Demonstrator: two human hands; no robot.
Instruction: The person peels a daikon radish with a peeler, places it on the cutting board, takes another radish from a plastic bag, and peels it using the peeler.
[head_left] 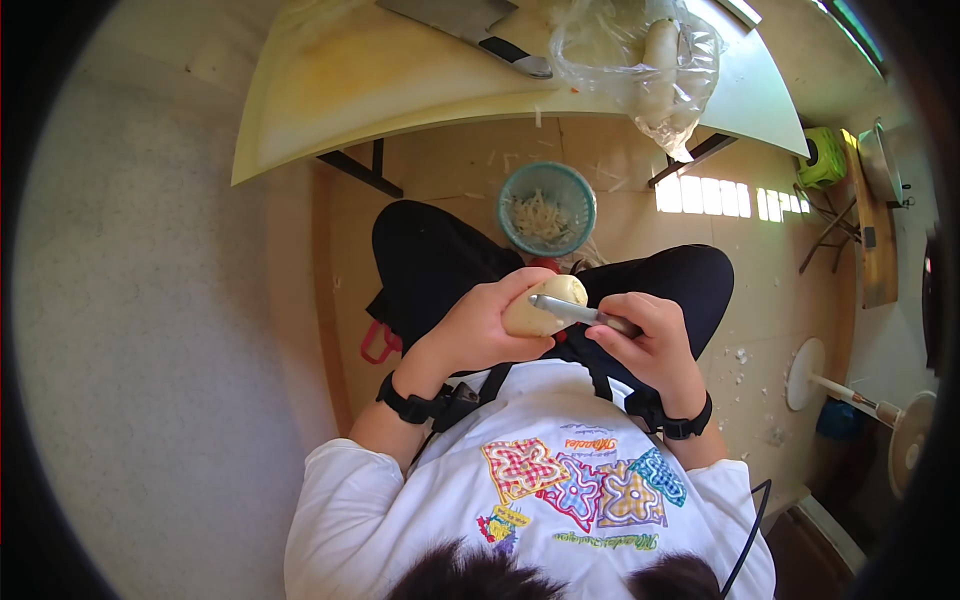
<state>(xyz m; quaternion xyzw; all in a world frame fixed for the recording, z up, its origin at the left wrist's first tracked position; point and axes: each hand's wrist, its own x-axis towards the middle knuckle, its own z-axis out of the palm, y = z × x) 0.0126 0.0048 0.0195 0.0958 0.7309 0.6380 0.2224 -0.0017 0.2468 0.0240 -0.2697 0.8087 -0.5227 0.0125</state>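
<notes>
My left hand (482,325) is wrapped around a pale white radish (524,316), held over my lap with its rounded end showing past the fingers. In my right hand (652,338) is a peeler (572,310) with a grey metal head, its handle gripped between thumb and fingers. The peeler's tip lies against the radish's upper side. Beyond my knees, a teal basket (504,208) on the floor holds white peel strips (540,216). My palm hides part of the radish.
A table (350,115) ahead bears a cleaver (500,48) and a clear plastic bag (605,50) with long white radishes inside. Peel scraps lie on the tiled floor. At right are a standing fan (905,440) and a green stool (822,158). A wall (150,300) runs along the left.
</notes>
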